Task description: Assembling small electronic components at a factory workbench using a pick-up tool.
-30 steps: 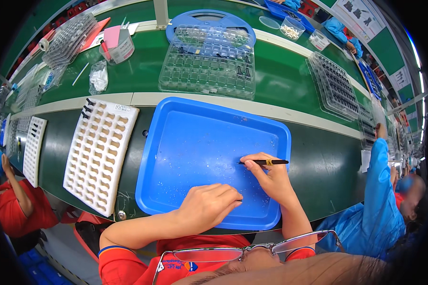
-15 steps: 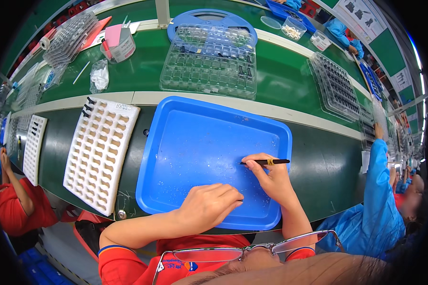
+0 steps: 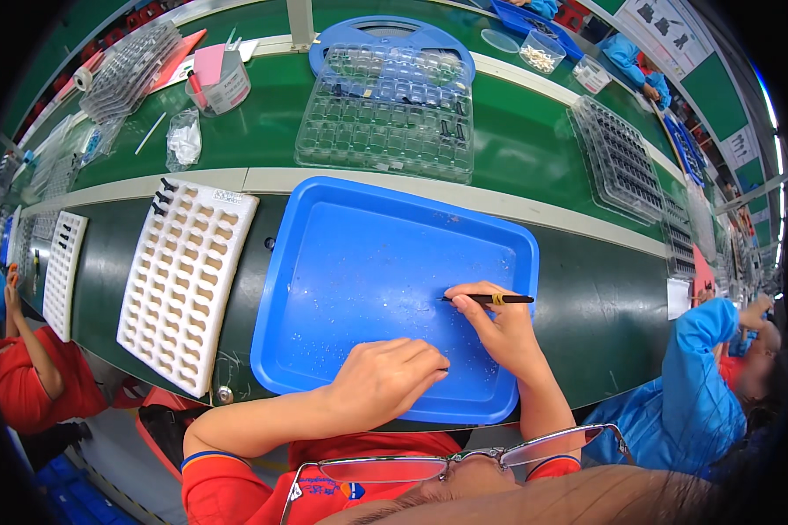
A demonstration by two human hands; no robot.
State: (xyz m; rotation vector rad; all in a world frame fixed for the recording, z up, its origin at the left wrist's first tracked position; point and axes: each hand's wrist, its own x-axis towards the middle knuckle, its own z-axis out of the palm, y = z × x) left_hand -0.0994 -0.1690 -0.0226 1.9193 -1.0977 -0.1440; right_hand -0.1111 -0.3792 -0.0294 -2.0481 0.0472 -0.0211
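My right hand [image 3: 496, 328] grips a slim black pen-shaped tool [image 3: 515, 299] with a yellow band. Its thin tip points left above the blue tray [image 3: 266, 324]; the exact kind of tip is too small to make out. Lower and to the left, my left hand [image 3: 383, 374] is closed, palm down over the tray's near side. From its fingertips pokes the end of a small black part [image 3: 445, 368], mostly hidden by the fingers. Pale crumbs and specks lie scattered on the tray's floor. The tool's tip and the black part are apart.
Left of the tray lies a white foam holder [image 3: 179, 284] with several small black parts at its far corner. Beyond the ledge are clear blister trays [image 3: 383, 131], a tub [image 3: 223, 87] and stacked trays of black parts [image 3: 617, 157]. A co-worker's blue sleeve [image 3: 696, 350] is at the right.
The co-worker at right has drawn the outstretched arm back, and a reddish piece now shows near the stacked trays. My hands have barely moved; the tool's handle sits very slightly lower.
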